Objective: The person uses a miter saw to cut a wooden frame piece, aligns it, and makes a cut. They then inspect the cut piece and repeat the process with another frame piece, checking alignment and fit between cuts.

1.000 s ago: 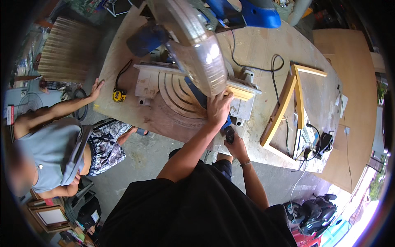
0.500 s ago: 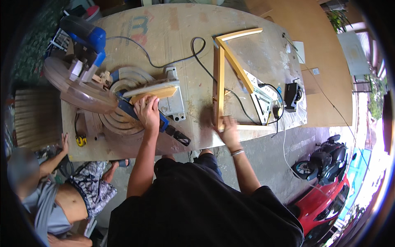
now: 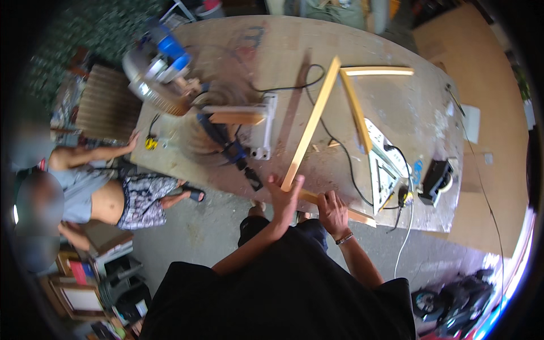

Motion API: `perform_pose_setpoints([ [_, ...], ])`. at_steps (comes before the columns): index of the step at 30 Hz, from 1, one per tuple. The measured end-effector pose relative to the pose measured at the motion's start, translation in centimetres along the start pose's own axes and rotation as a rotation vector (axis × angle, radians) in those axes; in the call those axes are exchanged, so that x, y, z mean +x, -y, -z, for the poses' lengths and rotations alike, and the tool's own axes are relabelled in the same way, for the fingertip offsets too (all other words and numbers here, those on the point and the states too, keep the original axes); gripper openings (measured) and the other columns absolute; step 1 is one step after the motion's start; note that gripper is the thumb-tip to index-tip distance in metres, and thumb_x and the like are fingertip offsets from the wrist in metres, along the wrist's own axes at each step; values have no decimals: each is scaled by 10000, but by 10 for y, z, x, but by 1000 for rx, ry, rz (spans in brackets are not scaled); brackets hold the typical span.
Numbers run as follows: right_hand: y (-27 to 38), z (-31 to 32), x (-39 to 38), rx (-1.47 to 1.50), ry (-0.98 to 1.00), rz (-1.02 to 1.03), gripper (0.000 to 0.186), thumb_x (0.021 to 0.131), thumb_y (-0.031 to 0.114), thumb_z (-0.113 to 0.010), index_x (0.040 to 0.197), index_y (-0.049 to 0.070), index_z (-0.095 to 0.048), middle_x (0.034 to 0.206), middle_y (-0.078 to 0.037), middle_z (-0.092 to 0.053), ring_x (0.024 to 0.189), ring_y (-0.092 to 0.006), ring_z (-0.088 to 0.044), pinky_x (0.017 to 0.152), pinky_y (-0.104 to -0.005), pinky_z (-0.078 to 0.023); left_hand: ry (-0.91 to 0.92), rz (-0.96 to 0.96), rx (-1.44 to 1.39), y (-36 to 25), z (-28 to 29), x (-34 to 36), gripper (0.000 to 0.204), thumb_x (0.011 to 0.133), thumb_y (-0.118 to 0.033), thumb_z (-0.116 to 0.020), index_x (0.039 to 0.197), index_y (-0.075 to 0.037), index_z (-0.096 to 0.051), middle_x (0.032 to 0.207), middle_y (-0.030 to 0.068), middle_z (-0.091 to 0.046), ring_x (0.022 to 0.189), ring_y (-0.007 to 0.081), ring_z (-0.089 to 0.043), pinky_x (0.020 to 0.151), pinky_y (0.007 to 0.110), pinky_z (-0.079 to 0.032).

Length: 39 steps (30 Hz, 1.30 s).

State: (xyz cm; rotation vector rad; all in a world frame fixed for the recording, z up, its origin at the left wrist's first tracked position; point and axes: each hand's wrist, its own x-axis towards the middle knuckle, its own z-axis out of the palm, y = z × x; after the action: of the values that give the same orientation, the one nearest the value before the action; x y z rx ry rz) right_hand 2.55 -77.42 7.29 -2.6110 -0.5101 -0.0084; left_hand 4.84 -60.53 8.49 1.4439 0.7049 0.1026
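My left hand (image 3: 283,203) is closed round the lower corner of a wooden frame piece (image 3: 311,123), whose long strip runs up across the table. My right hand (image 3: 334,212) grips its short bottom strip (image 3: 359,216) at the table's front edge. Beyond lie more wooden strips (image 3: 356,105) in an angled shape. Left of my hands stands a blue-and-silver mitre saw (image 3: 158,79), blurred, its black handle (image 3: 249,175) toward me and a short wooden board (image 3: 237,118) against its fence.
The worktable (image 3: 272,34) holds a yellow tape measure (image 3: 151,143), black cables, white triangular squares (image 3: 385,164) and a black tape dispenser (image 3: 435,180). Another person (image 3: 107,201) is at the left, hand on the table edge. Plywood (image 3: 481,85) and a motorcycle (image 3: 456,300) are at the right.
My left hand has left the board at the saw and moved right to the frame. My right hand has left the saw handle for the frame, which is shifted and turned.
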Motion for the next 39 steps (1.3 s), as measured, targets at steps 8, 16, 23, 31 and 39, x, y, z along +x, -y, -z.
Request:
perform_pose_setpoints([
  [8, 77, 52, 61, -67, -311, -2, 269, 831, 58, -666, 1094, 50, -609, 1027, -154, -577, 918, -352, -617, 762, -451, -509, 23, -248, -503, -91, -30, 14, 597, 943, -90, -738, 1333, 4, -297, 1116, 132, -585, 1038, 201, -644, 852, 282, -544],
  [16, 149, 178, 40, -530, -781, 172, 813, 743, 376, -897, 1407, 73, -538, 1449, -216, -445, 1342, -389, -444, 1076, -517, -421, 327, -717, 138, -200, 61, 28, 325, 944, -8, -606, 1233, 24, -463, 1046, 175, -695, 937, 272, -737, 776, 398, -591],
  [23, 120, 157, 7, -232, -101, -97, 340, 944, 243, -721, 1164, 29, -576, 684, -245, -619, 606, -437, -640, 561, -491, -499, 896, -779, 504, -215, 97, 38, 624, 885, -239, -755, 1378, 23, -475, 1247, 280, -620, 1173, 424, -618, 985, 468, -507],
  [31, 65, 99, -112, 527, -159, -778, 313, 1032, 254, -625, 1145, -35, -591, 639, 13, -555, 448, -75, -487, 410, -240, -409, 374, -587, 468, -152, 211, 126, 313, 999, -269, -669, 1224, -52, -671, 1140, 95, -737, 1084, 187, -680, 942, 355, -536],
  [39, 0, 55, -73, 813, -167, -933, 301, 1044, 246, -606, 1148, -36, -596, 619, 21, -476, 434, -70, -488, 385, -247, -416, 161, -1048, 1083, -81, 154, 229, 416, 939, -255, -705, 1305, -71, -638, 1371, 123, -611, 1259, 336, -563, 1061, 444, -457],
])
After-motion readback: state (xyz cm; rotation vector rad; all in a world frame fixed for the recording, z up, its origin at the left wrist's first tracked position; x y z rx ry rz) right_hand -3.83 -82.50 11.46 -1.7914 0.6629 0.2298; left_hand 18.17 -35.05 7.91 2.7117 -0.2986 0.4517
